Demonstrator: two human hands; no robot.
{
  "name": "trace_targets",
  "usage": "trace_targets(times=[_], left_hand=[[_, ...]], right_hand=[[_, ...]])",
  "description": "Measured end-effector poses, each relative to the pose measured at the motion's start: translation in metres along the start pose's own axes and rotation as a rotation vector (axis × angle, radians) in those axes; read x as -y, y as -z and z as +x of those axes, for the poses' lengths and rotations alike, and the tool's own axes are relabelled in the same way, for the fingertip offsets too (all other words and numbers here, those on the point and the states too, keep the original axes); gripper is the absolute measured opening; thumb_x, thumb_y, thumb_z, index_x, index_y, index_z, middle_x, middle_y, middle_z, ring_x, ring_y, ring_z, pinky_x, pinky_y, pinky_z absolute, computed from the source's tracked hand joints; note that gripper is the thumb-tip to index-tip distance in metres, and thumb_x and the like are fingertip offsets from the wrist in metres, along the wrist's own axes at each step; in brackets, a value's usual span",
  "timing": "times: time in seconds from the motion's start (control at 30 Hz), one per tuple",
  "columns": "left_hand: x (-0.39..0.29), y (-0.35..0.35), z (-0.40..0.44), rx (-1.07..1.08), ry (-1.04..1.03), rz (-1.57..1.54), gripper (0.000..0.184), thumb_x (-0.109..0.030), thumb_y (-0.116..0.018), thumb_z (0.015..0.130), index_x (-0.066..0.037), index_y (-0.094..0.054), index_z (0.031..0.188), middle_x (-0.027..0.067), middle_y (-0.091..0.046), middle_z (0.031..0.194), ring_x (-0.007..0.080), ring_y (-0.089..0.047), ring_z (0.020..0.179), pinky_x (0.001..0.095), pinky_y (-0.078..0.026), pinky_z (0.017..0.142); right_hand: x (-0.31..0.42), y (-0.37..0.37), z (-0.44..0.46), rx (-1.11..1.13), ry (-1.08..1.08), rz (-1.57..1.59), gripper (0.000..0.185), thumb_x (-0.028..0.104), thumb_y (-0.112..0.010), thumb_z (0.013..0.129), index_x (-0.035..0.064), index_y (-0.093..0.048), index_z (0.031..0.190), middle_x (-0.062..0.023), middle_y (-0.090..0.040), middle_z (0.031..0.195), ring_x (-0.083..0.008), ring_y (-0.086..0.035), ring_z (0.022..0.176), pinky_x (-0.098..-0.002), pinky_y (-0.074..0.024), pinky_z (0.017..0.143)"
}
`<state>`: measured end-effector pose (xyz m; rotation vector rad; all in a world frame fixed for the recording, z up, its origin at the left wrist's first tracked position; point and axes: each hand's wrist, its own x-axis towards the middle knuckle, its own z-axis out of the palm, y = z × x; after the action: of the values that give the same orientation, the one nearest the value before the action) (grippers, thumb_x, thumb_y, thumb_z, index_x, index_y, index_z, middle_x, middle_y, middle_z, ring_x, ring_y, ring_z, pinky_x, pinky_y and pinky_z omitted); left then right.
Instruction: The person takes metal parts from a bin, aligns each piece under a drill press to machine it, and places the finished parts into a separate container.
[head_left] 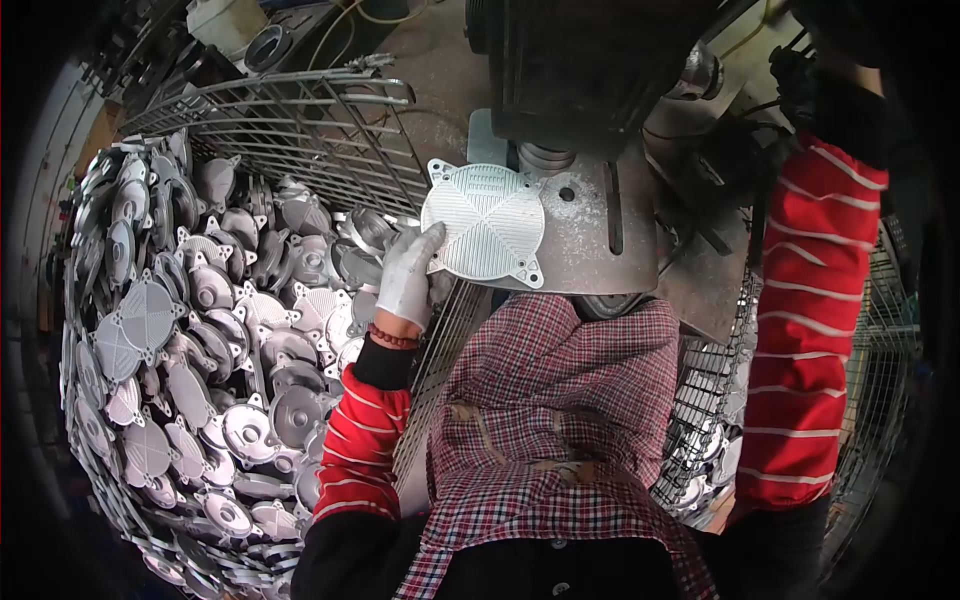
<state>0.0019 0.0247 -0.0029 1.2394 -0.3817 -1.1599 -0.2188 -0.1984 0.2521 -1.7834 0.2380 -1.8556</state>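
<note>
In a white glove, my left hand (407, 277) grips the left edge of a round ribbed metal cover (485, 222), thumb on top. The cover has small holed ears at its rim and raised lines crossing its face. It lies over the left part of a steel machine table (630, 255), below a dark machine head (575, 75) that looks like a drill press. My right arm reaches up along the machine's right side. Only part of my right hand (857, 75) shows there in shadow; its fingers and anything in them cannot be made out.
A large wire cage (290, 95) on the left is heaped with similar metal covers (205, 390). Another wire basket (695, 415) with metal parts stands at the right, beside my checked apron. The machine table has a slot and a round hole. A pale container (225, 22) stands at the back left.
</note>
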Motion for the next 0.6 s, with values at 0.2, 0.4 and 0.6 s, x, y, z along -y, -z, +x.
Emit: trace_targets(times=[0.2, 0.4, 0.6], left_hand=[[-0.004, -0.01, -0.003, -0.103, 0.054, 0.051, 0.02, -0.023, -0.055, 0.092, -0.005, -0.053, 0.101, 0.002, -0.057, 0.072, 0.0075, -0.045, 0.043, 0.0183, -0.03, 0.036], [-0.002, -0.012, -0.004, -0.073, 0.005, 0.002, 0.023, -0.024, -0.056, 0.09, -0.002, -0.05, 0.094, 0.0067, -0.056, 0.07, 0.0109, -0.045, 0.039, 0.0212, -0.032, 0.034], [0.003, -0.009, -0.002, -0.028, -0.023, 0.014, 0.038, -0.026, -0.057, 0.092, 0.003, -0.045, 0.114, 0.0047, -0.056, 0.067, 0.009, -0.044, 0.037, 0.02, -0.031, 0.032]], right_hand=[[-0.002, 0.013, 0.009, 0.025, 0.106, -0.076, 0.018, 0.018, -0.049, 0.094, 0.004, -0.059, 0.101, -0.004, -0.063, 0.086, -0.0109, -0.06, 0.068, -0.0222, -0.0482, 0.057], [0.025, 0.022, 0.006, 0.019, 0.135, -0.063, 0.014, 0.015, -0.053, 0.092, 0.0081, -0.059, 0.102, 0.0011, -0.062, 0.079, -0.0059, -0.057, 0.065, -0.0182, -0.0422, 0.053], [0.043, 0.025, -0.025, -0.04, 0.081, -0.176, 0.022, 0.017, -0.061, 0.087, 0.0067, -0.057, 0.106, 0.0011, -0.059, 0.078, -0.0041, -0.053, 0.063, -0.0169, -0.0379, 0.05]])
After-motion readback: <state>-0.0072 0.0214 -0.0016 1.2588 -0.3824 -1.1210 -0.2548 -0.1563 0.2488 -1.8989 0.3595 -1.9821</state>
